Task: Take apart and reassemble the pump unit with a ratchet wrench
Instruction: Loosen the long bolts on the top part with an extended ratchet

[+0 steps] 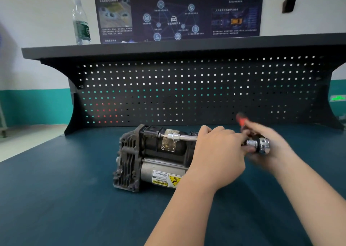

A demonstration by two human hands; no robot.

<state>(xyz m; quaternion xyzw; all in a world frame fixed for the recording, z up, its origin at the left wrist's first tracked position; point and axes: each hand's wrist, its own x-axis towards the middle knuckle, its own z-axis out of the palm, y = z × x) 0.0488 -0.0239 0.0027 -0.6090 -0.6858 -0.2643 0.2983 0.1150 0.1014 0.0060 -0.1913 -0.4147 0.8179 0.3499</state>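
Pump unit [149, 159], 1 dark cast-metal body with a silver cylinder and a yellow warning label, lies on its side on our dark teal surface [65, 199], in front of the black pegboard [187, 88]. Our left hand [217, 152] reaches in from below, fingers curled round the 1 chrome extension bar [184, 137] running along the unit's top. Our right hand [267, 146], blurred, has its grip wrapped round the 1 chrome ratchet wrench [259, 144] with a red-tipped handle, held just beside the left. 1 clear plastic bottle [80, 23] stands on the shelf [168, 47] above.
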